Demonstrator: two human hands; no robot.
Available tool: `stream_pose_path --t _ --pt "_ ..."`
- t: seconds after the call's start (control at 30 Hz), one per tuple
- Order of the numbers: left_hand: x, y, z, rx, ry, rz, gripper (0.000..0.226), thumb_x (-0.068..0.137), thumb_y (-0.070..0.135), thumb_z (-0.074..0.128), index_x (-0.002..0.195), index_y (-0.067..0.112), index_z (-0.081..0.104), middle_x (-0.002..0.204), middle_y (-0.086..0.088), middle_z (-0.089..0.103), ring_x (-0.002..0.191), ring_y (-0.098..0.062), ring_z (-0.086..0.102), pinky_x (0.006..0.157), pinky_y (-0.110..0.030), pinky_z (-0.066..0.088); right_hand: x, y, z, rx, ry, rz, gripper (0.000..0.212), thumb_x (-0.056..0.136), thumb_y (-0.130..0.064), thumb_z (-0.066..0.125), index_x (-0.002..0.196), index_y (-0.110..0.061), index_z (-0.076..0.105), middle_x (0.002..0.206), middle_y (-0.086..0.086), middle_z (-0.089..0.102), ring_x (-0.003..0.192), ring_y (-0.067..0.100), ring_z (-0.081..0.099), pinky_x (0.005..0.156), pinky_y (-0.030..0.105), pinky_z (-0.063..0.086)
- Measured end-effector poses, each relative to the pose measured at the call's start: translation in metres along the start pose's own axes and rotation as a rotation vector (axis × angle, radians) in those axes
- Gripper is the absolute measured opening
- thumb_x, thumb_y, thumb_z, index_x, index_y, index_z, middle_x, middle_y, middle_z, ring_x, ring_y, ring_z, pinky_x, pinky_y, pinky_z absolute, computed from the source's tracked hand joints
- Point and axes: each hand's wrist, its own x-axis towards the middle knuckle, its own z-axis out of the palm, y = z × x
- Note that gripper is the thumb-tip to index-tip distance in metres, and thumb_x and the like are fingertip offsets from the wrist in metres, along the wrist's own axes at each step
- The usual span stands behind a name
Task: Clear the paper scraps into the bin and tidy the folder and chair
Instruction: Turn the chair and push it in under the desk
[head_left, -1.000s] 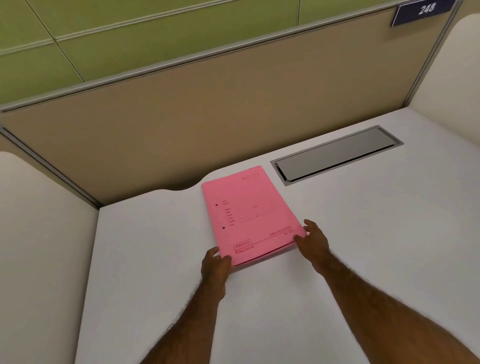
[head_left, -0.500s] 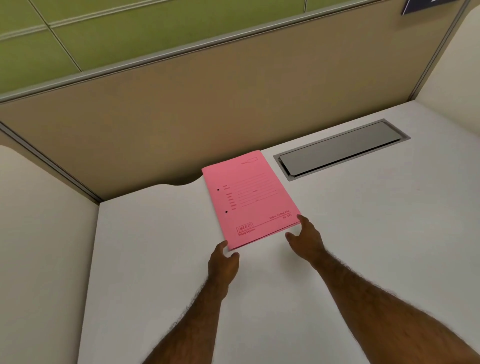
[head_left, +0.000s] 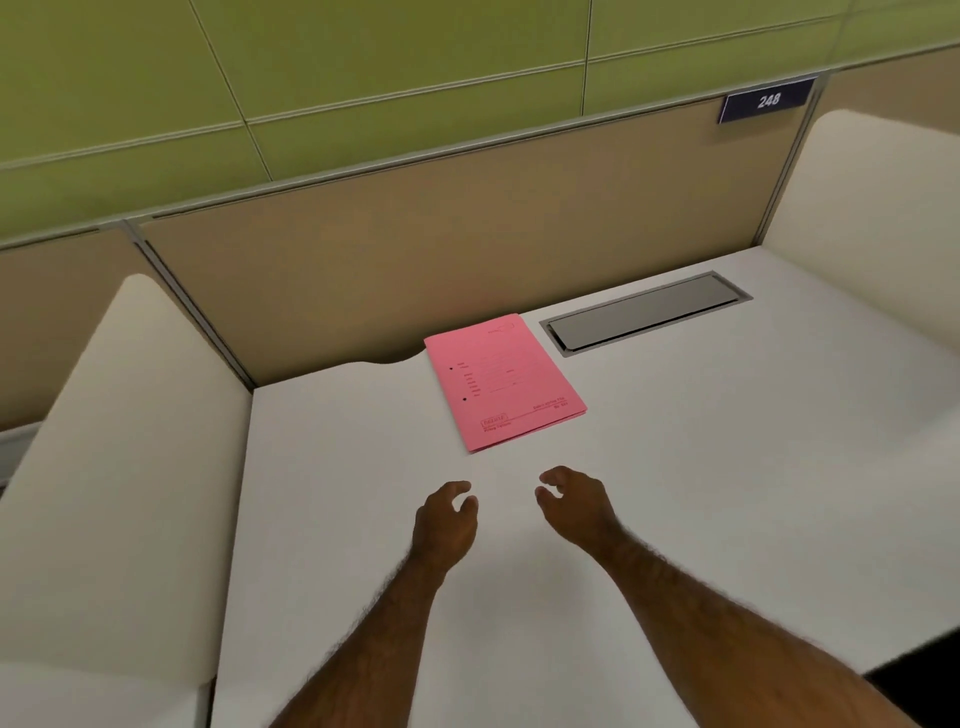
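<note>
A pink folder (head_left: 501, 379) lies flat and closed on the white desk (head_left: 701, 467), near the back partition and just left of the cable hatch. My left hand (head_left: 447, 522) hovers a short way in front of the folder's near edge, fingers loosely curled, holding nothing. My right hand (head_left: 574, 501) is beside it, also loosely curled and holding nothing. Neither hand touches the folder. No paper scraps, bin or chair are in view.
A grey metal cable hatch (head_left: 644, 314) is set into the desk at the back right. A tan partition (head_left: 441, 249) closes the back, with a number plate 248 (head_left: 766, 100). White side panels (head_left: 119, 467) flank the desk on both sides.
Both hands have let go of the folder's near corners and pulled back toward me. The folder was pushed farther back and now lies still near the partition.
</note>
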Motion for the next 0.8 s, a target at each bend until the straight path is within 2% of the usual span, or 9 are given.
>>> stream_pose_path --t 0.3,0.57,0.8 --pt "-0.178 -0.018 -0.032 -0.038 0.051 0.088 0.028 0.093 0.017 0.056 0.120 0.012 0.062 0.127 -0.006 0.062 0.117 -0.020 0.056 0.096 -0.024 0.038 -0.169 -0.009 -0.024 -0.083 0.041 -0.136 0.026 0.089 -0.027 0.059 0.109 -0.014 0.067 0.113 0.000 0.070 0.105 0.018 0.064 0.092 0.024 0.043" --pt "-0.297 0.004 -0.028 -0.046 -0.016 0.162 0.034 0.093 0.022 0.055 0.127 0.018 0.055 0.132 -0.003 0.058 0.120 -0.018 0.053 0.101 -0.031 0.041 -0.275 0.007 -0.085 -0.126 0.065 -0.202 0.022 0.088 -0.030 0.056 0.099 -0.016 0.070 0.097 -0.003 0.071 0.092 0.014 0.062 0.075 0.020 0.040" --pt "-0.360 0.051 -0.006 -0.036 -0.005 0.228 0.036 0.093 0.022 0.056 0.129 0.018 0.054 0.129 -0.004 0.059 0.116 -0.019 0.055 0.101 -0.039 0.046 -0.320 0.028 -0.173 -0.291 0.055 -0.277 0.025 0.089 -0.032 0.055 0.101 -0.016 0.070 0.103 -0.002 0.072 0.095 0.017 0.063 0.083 0.030 0.050"
